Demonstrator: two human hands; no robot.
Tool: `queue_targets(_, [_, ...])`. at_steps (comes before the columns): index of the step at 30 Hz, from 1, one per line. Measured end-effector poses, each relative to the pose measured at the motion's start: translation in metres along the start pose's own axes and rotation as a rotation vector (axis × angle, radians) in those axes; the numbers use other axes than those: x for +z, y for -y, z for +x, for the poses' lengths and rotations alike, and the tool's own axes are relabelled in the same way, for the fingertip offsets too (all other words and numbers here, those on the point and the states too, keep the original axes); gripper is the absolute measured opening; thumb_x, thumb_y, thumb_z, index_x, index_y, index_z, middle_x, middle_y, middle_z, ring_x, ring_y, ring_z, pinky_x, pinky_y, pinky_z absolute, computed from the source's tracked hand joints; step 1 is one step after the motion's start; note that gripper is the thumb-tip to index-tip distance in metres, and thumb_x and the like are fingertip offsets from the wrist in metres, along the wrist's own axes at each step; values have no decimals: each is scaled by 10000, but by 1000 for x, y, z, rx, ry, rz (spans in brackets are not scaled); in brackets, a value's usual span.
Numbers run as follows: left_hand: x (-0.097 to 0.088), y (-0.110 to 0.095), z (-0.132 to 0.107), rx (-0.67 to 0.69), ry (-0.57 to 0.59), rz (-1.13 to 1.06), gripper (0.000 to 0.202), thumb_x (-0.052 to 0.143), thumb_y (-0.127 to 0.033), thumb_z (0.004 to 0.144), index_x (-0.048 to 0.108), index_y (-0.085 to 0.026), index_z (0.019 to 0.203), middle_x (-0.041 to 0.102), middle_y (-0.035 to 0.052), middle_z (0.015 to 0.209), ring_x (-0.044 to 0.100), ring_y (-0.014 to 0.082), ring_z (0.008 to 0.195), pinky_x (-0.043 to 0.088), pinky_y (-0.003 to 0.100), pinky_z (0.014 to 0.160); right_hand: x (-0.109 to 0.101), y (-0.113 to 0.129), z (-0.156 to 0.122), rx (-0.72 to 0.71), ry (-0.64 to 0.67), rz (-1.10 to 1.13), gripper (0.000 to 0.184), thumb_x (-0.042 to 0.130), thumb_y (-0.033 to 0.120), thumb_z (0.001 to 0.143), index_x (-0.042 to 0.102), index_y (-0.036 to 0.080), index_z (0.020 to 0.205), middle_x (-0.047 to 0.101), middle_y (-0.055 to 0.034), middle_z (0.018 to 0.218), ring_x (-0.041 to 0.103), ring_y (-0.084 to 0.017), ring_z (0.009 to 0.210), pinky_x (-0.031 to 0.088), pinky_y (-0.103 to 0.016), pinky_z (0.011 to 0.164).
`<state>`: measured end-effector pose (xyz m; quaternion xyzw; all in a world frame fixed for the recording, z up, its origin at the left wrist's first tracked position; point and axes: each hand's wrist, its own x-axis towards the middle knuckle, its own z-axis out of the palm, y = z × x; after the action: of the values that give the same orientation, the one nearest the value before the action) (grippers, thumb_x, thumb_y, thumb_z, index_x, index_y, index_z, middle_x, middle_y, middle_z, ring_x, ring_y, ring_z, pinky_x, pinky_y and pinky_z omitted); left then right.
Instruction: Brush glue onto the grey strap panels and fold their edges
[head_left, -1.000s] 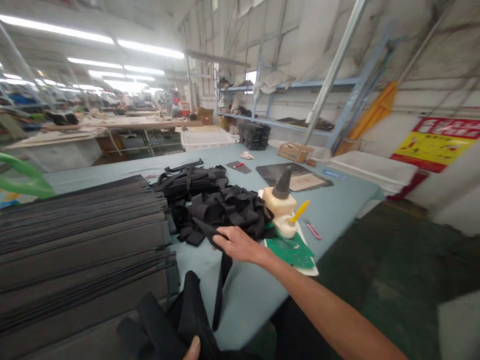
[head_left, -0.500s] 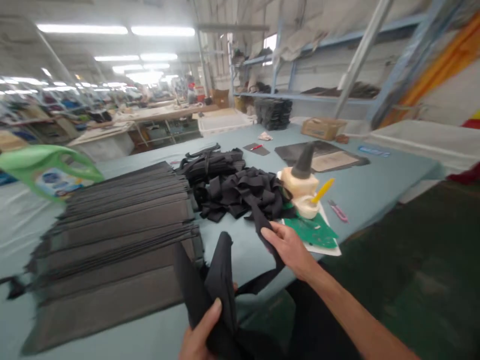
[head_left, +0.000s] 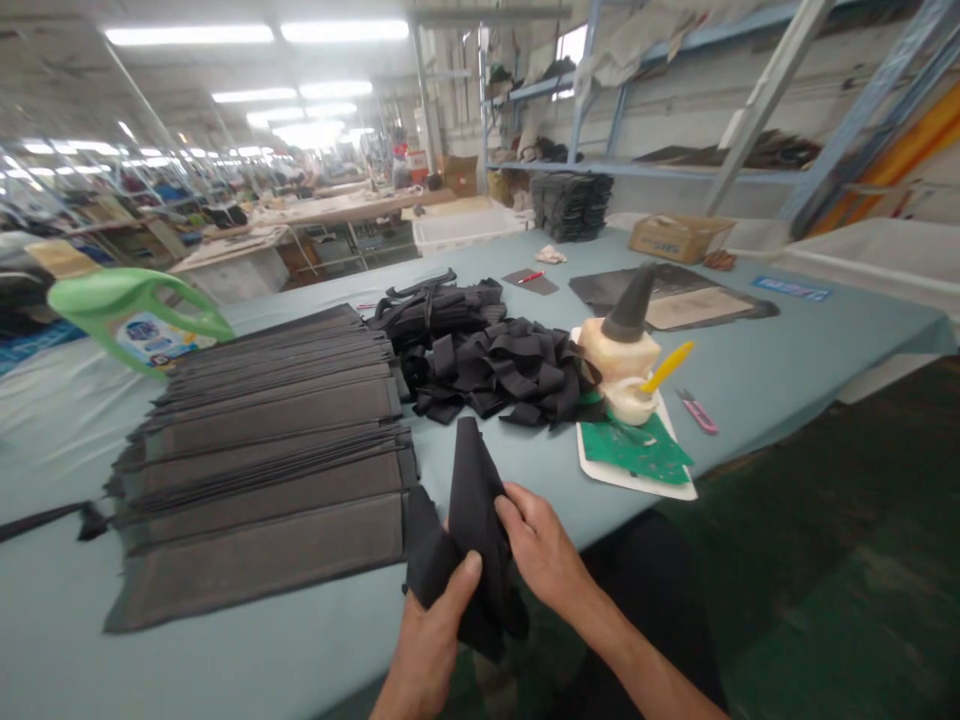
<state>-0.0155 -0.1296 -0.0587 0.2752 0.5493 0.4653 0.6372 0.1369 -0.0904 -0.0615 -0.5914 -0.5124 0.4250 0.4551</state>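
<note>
My left hand (head_left: pixel 435 625) and my right hand (head_left: pixel 544 550) both grip a bunch of black fabric strips (head_left: pixel 465 525) held upright just above the near edge of the blue-grey table (head_left: pixel 787 345). The left thumb presses the fabric from below, and the right fingers pinch it from the right. Behind the hands lies a loose heap of black straps (head_left: pixel 510 370). To the left, long dark grey fabric panels (head_left: pixel 277 460) lie fanned in overlapping layers.
A cream glue bottle with a dark cone cap (head_left: pixel 622 340) and a yellow-handled brush (head_left: pixel 667 368) stand on a green and white board (head_left: pixel 637 455). A pink clipper (head_left: pixel 699 412) lies beside it. A green jug (head_left: pixel 135 315) sits far left; shelving and bins stand behind.
My right hand drew a black strap from the heap back toward me and joined the left hand on the fabric bunch. The view has turned left and down.
</note>
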Motion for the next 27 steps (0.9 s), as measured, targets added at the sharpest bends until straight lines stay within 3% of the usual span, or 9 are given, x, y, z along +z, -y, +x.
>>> queue_targets(4, [9, 4, 2, 146, -35, 172, 618, 871, -522, 727, 743, -187, 1230, 719, 108, 1331, 570, 338, 1373, 420, 416, 1192, 13, 6, -10, 56, -21, 122, 490, 366, 608, 994, 681, 239, 919, 734, -98, 983, 663, -264, 967, 521, -340, 836])
queue_targets(8, [16, -2, -3, 212, 30, 269, 461, 826, -491, 779, 786, -162, 1099, 755, 139, 1219, 564, 358, 1374, 392, 415, 1209, 19, 8, -14, 100, 73, 293, 492, 649, 661, 858, 716, 183, 954, 739, -94, 936, 673, -277, 903, 534, -344, 802])
queue_targets(12, [14, -7, -2, 315, 63, 385, 408, 730, -492, 873, 775, -197, 1152, 758, 122, 1210, 538, 328, 1400, 346, 410, 1237, 20, 0, -9, 188, 54, 413, 527, 728, 659, 804, 709, 161, 974, 732, -83, 921, 667, -249, 866, 531, -317, 770])
queue_targets(14, [10, -9, 2, 331, 44, 418, 457, 678, -521, 904, 742, -192, 1214, 759, 119, 1191, 622, 316, 1288, 452, 392, 1148, 20, -6, -6, 222, 68, 454, 550, 731, 673, 795, 685, 167, 1005, 731, -78, 917, 672, -229, 819, 542, -311, 732])
queue_targets(16, [6, -15, 5, 319, 10, 417, 499, 653, -549, 907, 710, -166, 1221, 775, 104, 999, 724, 282, 983, 582, 347, 891, 21, -8, -3, 236, 124, 464, 543, 720, 680, 797, 659, 178, 994, 710, -52, 818, 655, -204, 694, 538, -305, 634])
queue_targets(19, [9, -39, 2, 351, 56, 514, 420, 688, -537, 882, 695, -158, 1061, 699, 35, 714, 655, 205, 640, 546, 277, 611, 24, -6, -1, 235, 287, 488, 501, 719, 678, 787, 616, 190, 826, 596, 10, 606, 562, -157, 516, 471, -267, 499])
queue_targets(21, [16, -57, -5, 384, 136, 570, 427, 716, -532, 865, 675, -165, 1080, 688, 27, 687, 635, 190, 577, 526, 262, 551, 25, 0, -2, 226, 385, 499, 502, 731, 673, 780, 578, 197, 737, 529, 32, 539, 519, -136, 470, 424, -241, 456])
queue_targets(24, [27, -67, -10, 331, 174, 486, 549, 653, -603, 896, 607, -176, 1238, 650, -6, 639, 582, 167, 457, 484, 251, 443, 23, 6, -3, 213, 427, 523, 538, 682, 733, 808, 570, 208, 785, 491, 53, 523, 488, -122, 428, 388, -226, 417])
queue_targets(27, [33, -52, -3, 270, 64, 371, 505, 671, -659, 858, 648, -179, 1014, 598, -25, 612, 567, 142, 471, 472, 221, 447, 19, 7, -5, 185, 353, 548, 589, 577, 810, 849, 553, 223, 897, 439, 88, 520, 429, -110, 380, 383, -229, 399])
